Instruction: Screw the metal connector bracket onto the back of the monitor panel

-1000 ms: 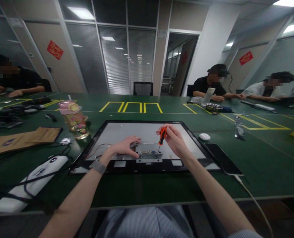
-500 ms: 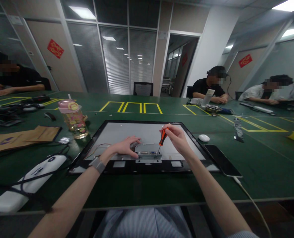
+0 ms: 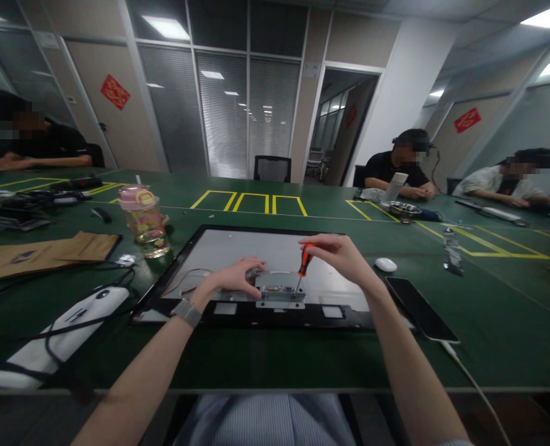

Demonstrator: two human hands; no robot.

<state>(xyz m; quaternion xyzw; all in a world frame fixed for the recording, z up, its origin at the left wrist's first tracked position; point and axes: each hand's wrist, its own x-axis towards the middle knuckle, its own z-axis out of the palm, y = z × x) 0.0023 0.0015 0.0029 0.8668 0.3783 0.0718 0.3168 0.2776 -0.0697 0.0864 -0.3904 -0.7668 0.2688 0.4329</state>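
A flat display panel (image 3: 219,244) with a black frame lies on the table in front of me, its pale grey side up. On its near part sits a metal bracket (image 3: 279,297) with several connector ports. My right hand (image 3: 344,254) pinches the top of an orange and black screwdriver (image 3: 305,260), which stands nearly upright. Its tip meets the right end of the bracket. My left hand (image 3: 235,276) lies at the bracket's left end, thumb against it and fingers curved around behind. Thin wires (image 3: 182,282) run left of the bracket, partly under that hand.
Left are a pink-lided bottle (image 3: 145,220), brown paper packaging (image 3: 47,254) and a white power strip (image 3: 65,334) with black cables. Right are a white earbud case (image 3: 386,265), a phone (image 3: 421,310) on a cable, and a metal bowl (image 3: 405,211). Several people sit around the table.
My right hand has turned around the screwdriver's top, its wrist now further right and the fingers flatter. The left hand holds its place. The whole view has shifted slightly.
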